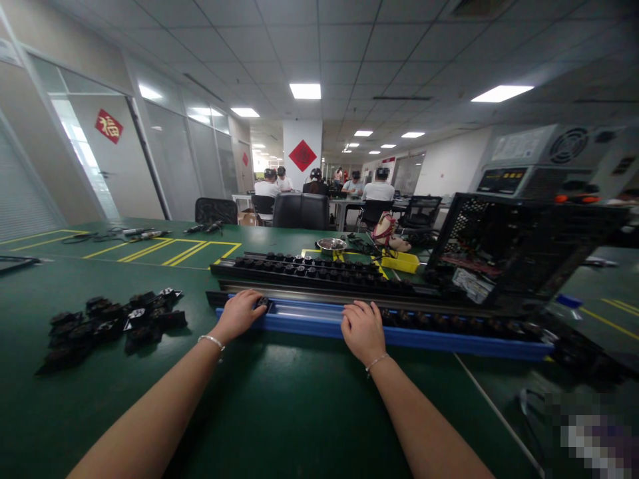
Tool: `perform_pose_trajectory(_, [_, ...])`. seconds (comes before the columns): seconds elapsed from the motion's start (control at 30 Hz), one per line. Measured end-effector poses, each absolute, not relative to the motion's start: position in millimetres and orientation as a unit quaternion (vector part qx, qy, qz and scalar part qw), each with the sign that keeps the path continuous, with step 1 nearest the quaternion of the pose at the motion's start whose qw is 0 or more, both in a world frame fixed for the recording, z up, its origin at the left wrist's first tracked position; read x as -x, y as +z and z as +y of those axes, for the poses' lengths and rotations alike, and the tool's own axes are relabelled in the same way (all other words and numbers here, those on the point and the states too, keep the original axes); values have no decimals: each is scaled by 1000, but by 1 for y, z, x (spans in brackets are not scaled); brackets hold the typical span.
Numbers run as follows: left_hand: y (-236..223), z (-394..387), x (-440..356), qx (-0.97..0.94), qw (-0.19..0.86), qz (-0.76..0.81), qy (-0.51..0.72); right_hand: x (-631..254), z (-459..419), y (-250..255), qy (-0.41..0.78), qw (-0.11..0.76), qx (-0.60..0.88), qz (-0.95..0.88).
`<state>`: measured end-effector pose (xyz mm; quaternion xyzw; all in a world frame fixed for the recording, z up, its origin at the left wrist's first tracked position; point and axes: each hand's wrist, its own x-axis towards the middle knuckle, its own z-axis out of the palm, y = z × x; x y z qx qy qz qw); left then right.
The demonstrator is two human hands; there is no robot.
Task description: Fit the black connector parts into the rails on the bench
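Note:
A long blue rail (299, 324) lies across the green table in front of me. At its left end my left hand (238, 314) is closed on a small black wheel-like part (263, 303), set in the channel. My right hand (363, 330) lies over the rail's middle with bent fingers, gripping its edge; the thumb is partly hidden. Right of that hand, a row of similar black parts (449, 323) fills the channel. Between my hands a stretch of bare channel shows. Behind the blue rail are black rails (319, 269) lined with more such parts.
Loose black parts (112, 322) lie heaped on the left. An opened computer case (524, 246) stands at the right, a power supply (564, 156) on top. Farther back are a metal bowl (332, 245), a yellow bin (402, 262) and cables. People sit at distant tables.

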<state>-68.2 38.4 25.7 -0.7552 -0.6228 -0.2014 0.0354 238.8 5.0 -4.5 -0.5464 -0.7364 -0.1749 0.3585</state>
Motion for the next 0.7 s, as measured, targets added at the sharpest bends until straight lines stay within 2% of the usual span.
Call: perform_pose_trajectory(0.7, [22, 48, 106, 762, 22, -619, -190, -238, 4, -3, -157, 355, 551, -739])
